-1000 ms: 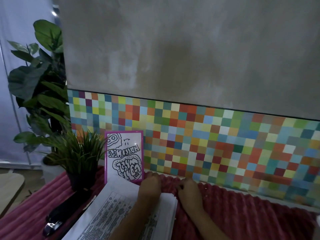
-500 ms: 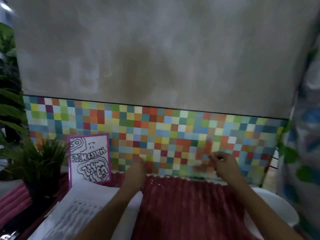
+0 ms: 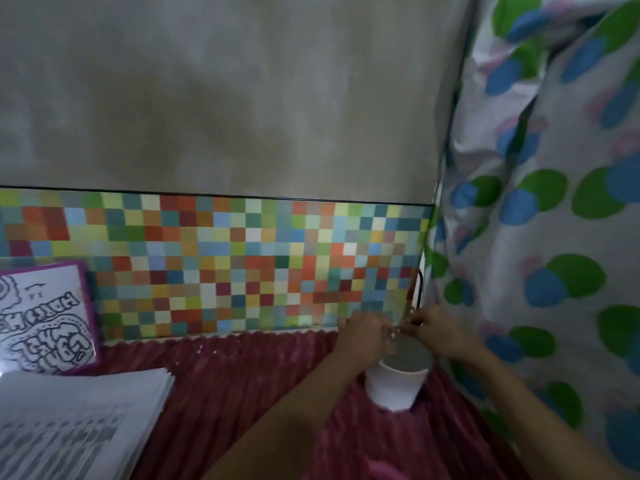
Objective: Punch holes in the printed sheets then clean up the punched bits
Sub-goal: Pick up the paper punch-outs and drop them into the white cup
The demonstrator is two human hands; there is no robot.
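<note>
Both hands meet above the white cup (image 3: pixel 394 384), which stands on the red ribbed cloth (image 3: pixel 249 393) at the worktop's right end, beside the spotted curtain (image 3: pixel 554 237). The left hand (image 3: pixel 363 337) is curled, knuckles up, with punched bits (image 3: pixel 393 332) showing at its fingertips directly over the cup mouth, evidently so they fall inside. The right hand (image 3: pixel 440 336) has its fingertips drawn together against the left; whether they pinch anything cannot be told. A few stray bits (image 3: pixel 201 348) lie on the cloth near the mosaic panel (image 3: pixel 242 265). The printed sheets (image 3: pixel 79 420) sit stacked well apart at the left, clear of the clean-up.
</note>
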